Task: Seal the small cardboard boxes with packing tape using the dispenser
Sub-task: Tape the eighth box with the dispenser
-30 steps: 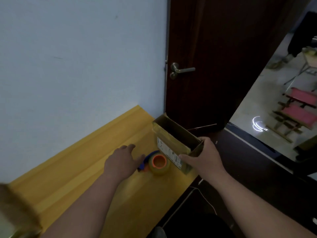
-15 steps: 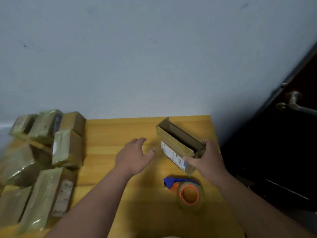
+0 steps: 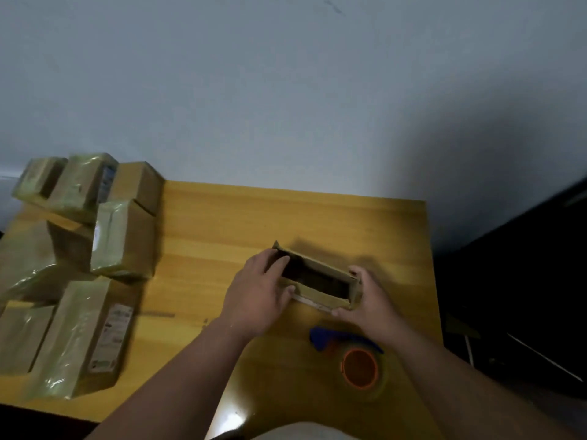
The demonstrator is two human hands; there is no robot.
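While both hands' fingers clasp the open box (image 3: 317,282) ends, bare table (image 3: 222,223) lies leftward — dispenser (image 3: 349,354) just beside.

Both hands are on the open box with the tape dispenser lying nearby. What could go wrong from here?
1. The open box sits near the table right edge; a push could slide it off.
2. The tape dispenser lies beside the right hand, so an elbow might knock it.
3. The left hand has fingers inside the box, possibly blocking the flaps from closing.
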